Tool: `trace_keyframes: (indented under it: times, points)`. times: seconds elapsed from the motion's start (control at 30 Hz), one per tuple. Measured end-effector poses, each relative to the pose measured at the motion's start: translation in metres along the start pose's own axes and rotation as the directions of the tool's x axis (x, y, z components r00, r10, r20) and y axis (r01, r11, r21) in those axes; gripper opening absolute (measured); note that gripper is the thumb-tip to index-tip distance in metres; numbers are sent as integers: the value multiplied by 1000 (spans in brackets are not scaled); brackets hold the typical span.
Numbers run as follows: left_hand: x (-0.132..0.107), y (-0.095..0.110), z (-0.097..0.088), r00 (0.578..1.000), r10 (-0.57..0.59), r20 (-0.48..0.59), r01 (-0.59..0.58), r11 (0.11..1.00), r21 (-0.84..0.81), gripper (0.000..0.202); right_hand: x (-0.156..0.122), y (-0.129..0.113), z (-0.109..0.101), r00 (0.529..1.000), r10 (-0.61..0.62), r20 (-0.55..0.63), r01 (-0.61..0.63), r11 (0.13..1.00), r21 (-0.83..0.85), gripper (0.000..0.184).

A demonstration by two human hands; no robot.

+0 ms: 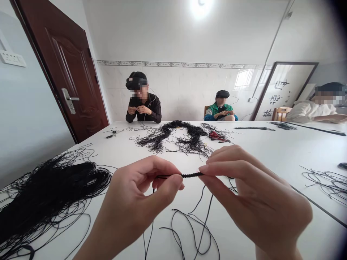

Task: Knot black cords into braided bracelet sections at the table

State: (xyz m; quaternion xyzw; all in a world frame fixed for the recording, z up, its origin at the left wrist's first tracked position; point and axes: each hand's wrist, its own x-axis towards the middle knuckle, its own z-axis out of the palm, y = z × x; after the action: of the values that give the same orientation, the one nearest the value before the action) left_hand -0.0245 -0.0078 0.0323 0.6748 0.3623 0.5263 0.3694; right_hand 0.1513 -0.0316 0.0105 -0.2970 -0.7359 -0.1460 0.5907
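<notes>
A short length of braided black cord is stretched level between my two hands, above the white table. My left hand pinches its left end between thumb and forefinger. At the other end, the thumb and fingertips of my right hand are closed on the cord. Loose black strands hang from the held piece and curl over the table below. The strand ends inside my fingers are hidden.
On the white table lie a large black cord bundle at left, an arched cord pile, black scissors and red-handled tools. More cords lie at right. Several people sit around the table.
</notes>
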Motion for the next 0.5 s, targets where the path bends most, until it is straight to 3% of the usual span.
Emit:
trace_keyframes:
  times: [0.13,0.33,0.5]
  points:
    - [0,0,-1,1000,10,-28,-10,1000,-6,12,1,1,1,1000,-9,7,9,1000,-8,28]
    - [0,0,-1,1000,-25,14,25,1000,-18,9,2,2,2,1000,-15,-8,15,1000,-2,25]
    - [-3,3,3,998,-50,-47,48,997,-60,11,1,1,2,1000,-29,-7,29,1000,7,24]
